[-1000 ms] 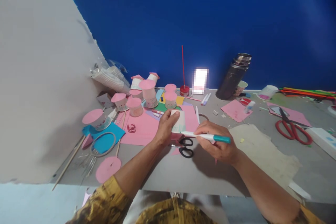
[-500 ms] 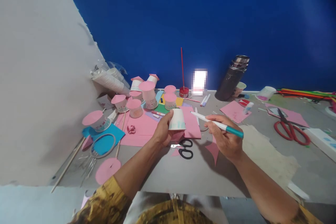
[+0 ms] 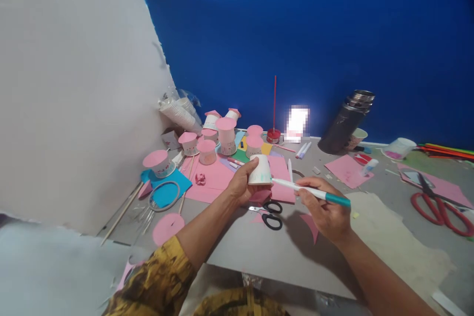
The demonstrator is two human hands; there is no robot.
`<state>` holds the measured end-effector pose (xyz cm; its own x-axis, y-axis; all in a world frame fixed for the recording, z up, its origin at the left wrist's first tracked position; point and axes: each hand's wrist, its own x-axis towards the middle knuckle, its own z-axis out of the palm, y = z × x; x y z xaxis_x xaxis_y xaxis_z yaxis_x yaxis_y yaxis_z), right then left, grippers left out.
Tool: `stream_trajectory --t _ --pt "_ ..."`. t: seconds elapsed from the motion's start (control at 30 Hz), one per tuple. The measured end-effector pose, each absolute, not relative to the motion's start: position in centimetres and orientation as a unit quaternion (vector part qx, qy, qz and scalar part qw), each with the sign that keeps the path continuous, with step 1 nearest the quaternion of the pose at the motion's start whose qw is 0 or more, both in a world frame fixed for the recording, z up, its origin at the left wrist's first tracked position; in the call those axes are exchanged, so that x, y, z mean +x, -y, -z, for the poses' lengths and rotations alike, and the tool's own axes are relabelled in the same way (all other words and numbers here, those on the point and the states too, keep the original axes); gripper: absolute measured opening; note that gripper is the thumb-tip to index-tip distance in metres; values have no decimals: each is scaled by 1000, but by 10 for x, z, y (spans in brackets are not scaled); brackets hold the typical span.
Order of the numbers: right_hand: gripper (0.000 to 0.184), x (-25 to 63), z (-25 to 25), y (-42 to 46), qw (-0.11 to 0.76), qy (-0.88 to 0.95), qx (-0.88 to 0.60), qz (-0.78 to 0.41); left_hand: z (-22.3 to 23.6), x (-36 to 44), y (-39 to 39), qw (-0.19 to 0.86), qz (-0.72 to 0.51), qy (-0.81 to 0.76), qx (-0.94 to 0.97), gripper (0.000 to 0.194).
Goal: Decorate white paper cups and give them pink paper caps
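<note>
My left hand (image 3: 242, 182) is closed round a white paper cup (image 3: 260, 169), held upside down above the table, with pale teal marks along its lower band. My right hand (image 3: 326, 210) grips a white marker (image 3: 314, 191) with a teal end, its tip at the cup's right lower edge; whether it touches I cannot tell. Beneath the cup lie black-handled scissors (image 3: 272, 215). Behind it stand several paper cups topped with pink discs, one a taller stacked piece (image 3: 226, 137). Pink paper (image 3: 283, 177) lies flat under and behind the cup.
A dark flask (image 3: 346, 121) leans at the back wall. Red-handled scissors (image 3: 440, 212) lie at right, beside a glue bottle (image 3: 370, 167) on pink paper. To the left are a stack of paper cups (image 3: 179, 112), a metal ring (image 3: 165, 196) on blue paper, and wooden sticks (image 3: 122, 212).
The marker tip has moved from apart from the cup to its lower right edge. The whole view has shifted, so the table things appear further right and slightly lower.
</note>
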<state>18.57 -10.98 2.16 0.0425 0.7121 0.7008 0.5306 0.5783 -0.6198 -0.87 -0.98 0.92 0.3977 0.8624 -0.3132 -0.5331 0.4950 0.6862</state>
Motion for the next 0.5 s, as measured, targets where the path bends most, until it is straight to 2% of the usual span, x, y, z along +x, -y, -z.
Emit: stream_trajectory --t 0.23,0.4,0.5 --pt "4 183 -23 110 558 685 -464 -68 -5 -3 17 801 -418 -310 295 41" --pt "6 181 -29 113 532 712 -448 -98 -7 -2 19 777 -445 -333 296 39" --pt "5 181 -28 113 546 693 -462 -90 -7 -3 18 779 -443 -331 295 42"
